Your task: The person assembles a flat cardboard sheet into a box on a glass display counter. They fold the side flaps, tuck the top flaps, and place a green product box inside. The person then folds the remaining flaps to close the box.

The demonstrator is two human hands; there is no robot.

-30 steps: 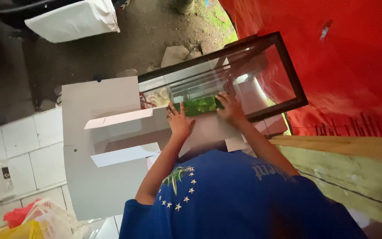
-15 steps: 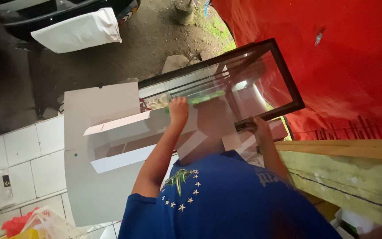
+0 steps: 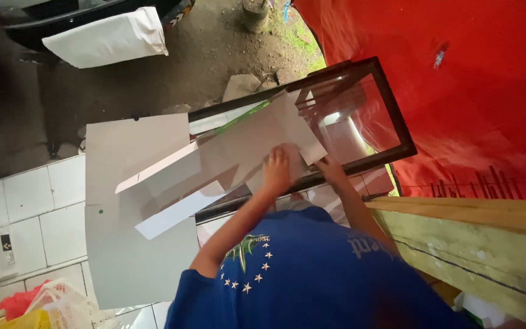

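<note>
- While my left hand [image 3: 277, 170] presses flat on the grey card sheet [image 3: 257, 143] over the glass tank [image 3: 360, 116], a shove could crack a pane.
- Right hand [image 3: 331, 169] grips the tank's dark frame [image 3: 397, 125]; loosen it and the sheet slides off.

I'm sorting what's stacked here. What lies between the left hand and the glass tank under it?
In the head view, a grey cardboard sheet lies under the left hand, covering part of the dark-framed glass tank.

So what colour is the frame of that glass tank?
Dark brown, nearly black, on the glass tank's frame; it shows best in the head view.
</note>
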